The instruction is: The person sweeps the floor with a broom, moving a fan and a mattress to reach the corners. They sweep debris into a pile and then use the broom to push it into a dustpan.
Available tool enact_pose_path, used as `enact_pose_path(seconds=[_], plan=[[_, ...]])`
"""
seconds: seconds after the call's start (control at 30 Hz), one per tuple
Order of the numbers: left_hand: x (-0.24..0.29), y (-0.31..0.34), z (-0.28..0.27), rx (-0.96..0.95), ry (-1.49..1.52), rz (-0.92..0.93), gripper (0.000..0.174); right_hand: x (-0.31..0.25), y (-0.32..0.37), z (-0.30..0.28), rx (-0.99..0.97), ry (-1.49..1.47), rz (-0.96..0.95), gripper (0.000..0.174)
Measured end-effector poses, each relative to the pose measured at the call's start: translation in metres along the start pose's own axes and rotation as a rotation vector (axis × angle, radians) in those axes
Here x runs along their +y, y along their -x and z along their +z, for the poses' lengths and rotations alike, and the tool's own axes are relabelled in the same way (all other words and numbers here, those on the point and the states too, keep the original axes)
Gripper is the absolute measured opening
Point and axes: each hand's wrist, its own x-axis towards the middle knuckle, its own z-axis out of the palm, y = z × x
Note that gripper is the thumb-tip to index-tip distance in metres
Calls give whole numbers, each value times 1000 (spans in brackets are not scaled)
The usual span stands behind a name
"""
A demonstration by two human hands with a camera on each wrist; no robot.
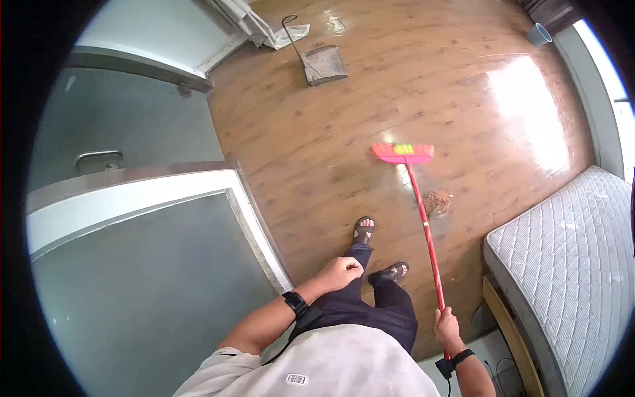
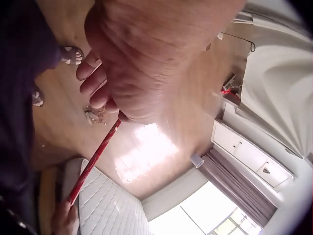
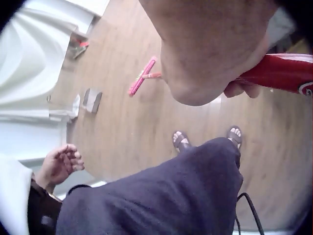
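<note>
My right hand (image 1: 448,329) grips the red handle of a broom (image 1: 430,245) near its top end. Out on the wood floor is the broom's pink head (image 1: 402,159), its bristles pink and yellow-green. A small heap of brownish debris (image 1: 439,198) lies just right of the handle, nearer my feet than the head. My left hand (image 1: 341,273) hangs in front of my thigh with loosely curled fingers and holds nothing. In the right wrist view this left hand (image 3: 62,165) shows its palm and bent fingers. The right fingers are mostly hidden behind the wrist there.
A grey long-handled dustpan (image 1: 325,66) stands farther off, near a pale curtain (image 1: 254,23). On the right is a bare quilted mattress (image 1: 562,245) on a wooden frame. A light blue bin (image 1: 539,34) sits at the far right. White-framed panels (image 1: 152,264) border the floor on the left.
</note>
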Motion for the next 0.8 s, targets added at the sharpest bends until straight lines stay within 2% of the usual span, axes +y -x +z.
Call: enact_pose_path(seconds=[0.17,0.27,0.33,0.4,0.47,0.53,0.57,0.63,0.7,0.73,0.8], plan=[[-28,20,-22,46,55,-130,22,-87,-80,-4,-68,248,-369,34],[-26,45,-37,131,84,-229,23,-178,-126,2,-100,361,-562,33],[-29,67,-42,160,80,-264,24,-232,-164,33,-104,395,-687,32],[-38,89,-43,294,177,-295,24,-298,-170,44,-106,372,-733,27],[-67,113,-42,314,229,-313,22,-350,-183,65,-92,401,-726,29],[-75,132,-40,495,378,-442,21,-393,-165,42,-178,387,-601,31],[-76,137,-41,478,394,-448,21,-395,-177,44,-183,401,-582,31],[-79,149,-38,580,439,-440,19,-384,-197,54,-130,553,-696,30],[-88,146,-35,563,482,-436,19,-355,-194,18,-154,621,-648,31],[-88,141,-32,557,497,-433,19,-339,-195,-2,-176,662,-614,32],[-71,122,-27,541,470,-393,20,-271,-208,-23,-104,565,-520,34]])
